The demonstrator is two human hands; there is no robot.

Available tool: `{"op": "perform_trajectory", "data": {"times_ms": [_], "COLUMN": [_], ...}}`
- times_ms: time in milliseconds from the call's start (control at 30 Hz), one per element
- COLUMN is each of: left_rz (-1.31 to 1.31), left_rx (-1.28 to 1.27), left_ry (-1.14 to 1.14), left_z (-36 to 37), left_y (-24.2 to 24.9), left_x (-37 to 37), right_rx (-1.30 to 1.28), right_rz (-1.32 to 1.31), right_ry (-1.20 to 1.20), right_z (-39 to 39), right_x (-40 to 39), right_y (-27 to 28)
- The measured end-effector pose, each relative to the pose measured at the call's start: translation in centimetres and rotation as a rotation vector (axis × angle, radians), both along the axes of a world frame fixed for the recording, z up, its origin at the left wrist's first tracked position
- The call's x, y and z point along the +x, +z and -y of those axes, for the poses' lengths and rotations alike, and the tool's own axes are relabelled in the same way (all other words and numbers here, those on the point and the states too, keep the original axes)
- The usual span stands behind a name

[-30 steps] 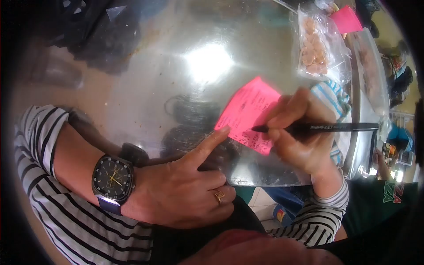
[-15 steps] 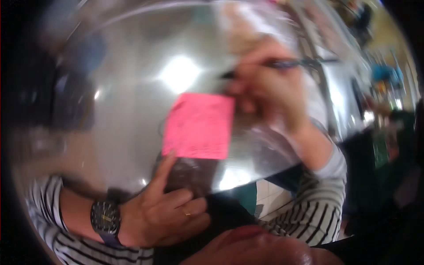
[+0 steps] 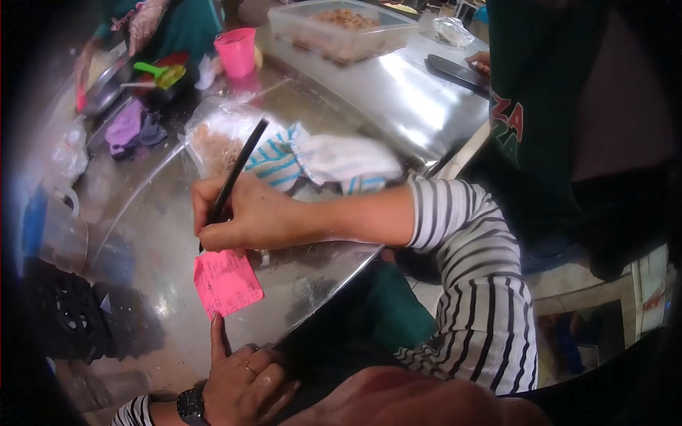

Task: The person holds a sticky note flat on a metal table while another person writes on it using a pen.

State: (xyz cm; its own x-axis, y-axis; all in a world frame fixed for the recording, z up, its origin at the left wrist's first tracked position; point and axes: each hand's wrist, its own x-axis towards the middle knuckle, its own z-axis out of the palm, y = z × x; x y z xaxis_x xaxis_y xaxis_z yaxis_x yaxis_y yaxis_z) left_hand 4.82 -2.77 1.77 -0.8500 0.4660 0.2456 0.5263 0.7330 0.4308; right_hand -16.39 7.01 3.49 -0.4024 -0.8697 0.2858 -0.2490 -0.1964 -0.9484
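A pink paper note (image 3: 231,282) with handwriting lies on the metal table (image 3: 170,273). My right hand (image 3: 245,213) is closed round a black pen (image 3: 239,165), low over the note's top edge; the pen's tip is hidden by the fingers. With its index finger stretched out, my left hand (image 3: 245,380) touches the note's bottom edge. Its other fingers are curled and hold nothing visible. A ring and a dark wristwatch (image 3: 190,406) are on that side.
Behind my right hand lie a striped cloth (image 3: 334,160) and a plastic bag (image 3: 213,142). Farther off are a pink cup (image 3: 236,53), a food container (image 3: 341,32) and a green spoon (image 3: 163,74). A pitcher (image 3: 64,231) stands left. A person in green (image 3: 533,92) stands at right.
The view has shifted and turned, showing more of the table and a person at right. My right hand with the pen has come from beside the note to its top edge.
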Motion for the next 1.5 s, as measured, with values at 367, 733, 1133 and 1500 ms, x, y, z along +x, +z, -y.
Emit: {"op": "perform_trajectory", "data": {"times_ms": [367,733,1133,1500], "left_rz": [0.046,-0.037,-0.010,-0.021], "left_rx": [0.053,0.158,0.153,0.177], "left_ry": [-0.098,-0.012,-0.004,0.004], "left_z": [1.7,0.2,-0.9,-1.3], "left_y": [-0.6,-0.2,0.9,1.3], "left_x": [1.0,1.1,0.6,0.5], "right_rx": [0.084,0.192,0.214,0.051], "right_rz": [0.087,-0.200,-0.141,-0.264], "right_ry": [0.038,0.196,0.184,0.292], "right_z": [0.1,-1.5,-2.3,-2.1], "right_x": [1.3,1.5,1.4,1.1], "right_y": [-0.7,1.7,2.8,2.4]}}
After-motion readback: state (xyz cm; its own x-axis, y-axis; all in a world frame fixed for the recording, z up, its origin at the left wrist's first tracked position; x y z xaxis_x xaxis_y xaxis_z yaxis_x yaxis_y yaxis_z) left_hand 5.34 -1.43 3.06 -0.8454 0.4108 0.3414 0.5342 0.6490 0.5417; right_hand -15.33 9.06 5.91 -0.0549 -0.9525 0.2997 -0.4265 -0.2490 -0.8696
